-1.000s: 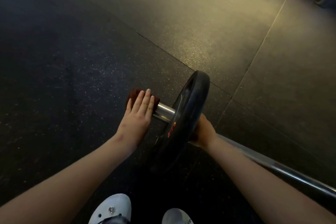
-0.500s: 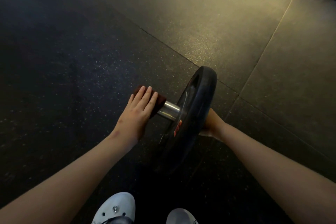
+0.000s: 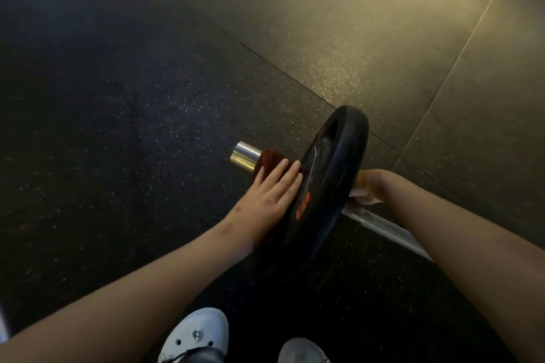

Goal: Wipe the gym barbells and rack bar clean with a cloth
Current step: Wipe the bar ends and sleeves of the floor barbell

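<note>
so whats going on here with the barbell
A person is cleaning a barbell on the rubber gym floor. Their left hand presses a dark red cloth onto its sleeve, right beside the black weight plate. The sleeve's bare metal tip pokes out past the cloth. Their right hand grips the barbell just behind the plate.

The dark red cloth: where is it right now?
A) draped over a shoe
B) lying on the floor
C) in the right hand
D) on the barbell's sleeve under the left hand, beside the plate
D: the left hand presses the cloth onto the sleeve beside the plate, while the right hand grips the bar.
</note>
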